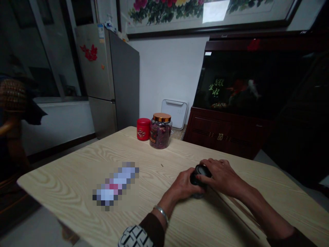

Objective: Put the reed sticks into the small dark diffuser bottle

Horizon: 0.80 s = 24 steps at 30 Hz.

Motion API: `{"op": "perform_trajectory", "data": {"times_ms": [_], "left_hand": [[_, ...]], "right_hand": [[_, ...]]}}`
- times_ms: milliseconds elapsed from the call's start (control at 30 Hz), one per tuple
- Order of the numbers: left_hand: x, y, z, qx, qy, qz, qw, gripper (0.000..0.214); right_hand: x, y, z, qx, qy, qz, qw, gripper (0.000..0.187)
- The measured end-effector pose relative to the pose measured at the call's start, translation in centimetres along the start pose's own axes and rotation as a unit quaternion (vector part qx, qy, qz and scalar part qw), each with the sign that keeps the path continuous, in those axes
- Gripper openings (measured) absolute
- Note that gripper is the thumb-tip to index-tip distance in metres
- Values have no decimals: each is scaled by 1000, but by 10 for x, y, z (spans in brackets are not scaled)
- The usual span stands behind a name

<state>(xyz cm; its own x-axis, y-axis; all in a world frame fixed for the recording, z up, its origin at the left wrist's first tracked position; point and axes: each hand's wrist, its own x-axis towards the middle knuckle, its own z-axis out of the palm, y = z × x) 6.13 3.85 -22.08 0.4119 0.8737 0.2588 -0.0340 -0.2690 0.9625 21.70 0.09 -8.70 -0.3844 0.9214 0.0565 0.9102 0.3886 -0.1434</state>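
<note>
A small dark container with a black lid (199, 171) stands on the light wooden table (77, 178), right of the middle. My left hand (183, 187) wraps around its lower body from the left. My right hand (221, 176) lies curled over the lid from the right. Most of the container is hidden by my fingers. A silver bracelet (161, 212) sits on my left wrist.
At the table's far edge stand a glass jar with a gold lid (160, 131) holding dried flowers and a small red tin (143, 129). A blurred flat object (115, 185) lies left of my hands. A fridge (110, 79) and a dark fish-tank cabinet (231, 103) stand behind.
</note>
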Motion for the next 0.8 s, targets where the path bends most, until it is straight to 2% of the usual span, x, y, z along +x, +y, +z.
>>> {"op": "perform_trajectory", "data": {"times_ms": [33,100,167,200,300,333,400,467,533,633,700,800], "left_hand": [[0,0,0,0,4,-3,1000,58],[0,0,0,1,9,-4,1000,58],[-1,2,-1,6,8,-3,1000,56],[-1,3,-1,7,4,-2,1000,56],[-2,4,-2,3,-10,-5,1000,56],[-2,3,-2,1,-10,-6,1000,56],[0,0,-1,-2,-3,-3,1000,58],[1,-4,0,-5,4,7,1000,60],[2,-6,0,-11,2,9,1000,61],[1,-5,0,-7,-3,-3,1000,61],[0,-2,-1,13,-1,-3,1000,61],[-2,3,-3,41,8,5,999,66]], "right_hand": [[0,-1,-1,16,-18,-23,999,47],[-1,-2,-5,74,-55,-77,993,68],[-1,-3,-8,105,-59,-83,989,81],[0,-3,-8,97,-49,-63,992,81],[3,-2,-4,17,-21,27,999,64],[4,-1,-3,2,-25,35,999,58],[4,1,-3,17,-37,-2,999,54],[3,2,-5,60,-41,-51,996,73],[3,1,-7,72,-37,-42,996,85],[6,2,-5,27,-44,3,999,64],[8,6,-4,26,-37,-20,999,46],[6,16,-9,113,9,-65,991,44]]}}
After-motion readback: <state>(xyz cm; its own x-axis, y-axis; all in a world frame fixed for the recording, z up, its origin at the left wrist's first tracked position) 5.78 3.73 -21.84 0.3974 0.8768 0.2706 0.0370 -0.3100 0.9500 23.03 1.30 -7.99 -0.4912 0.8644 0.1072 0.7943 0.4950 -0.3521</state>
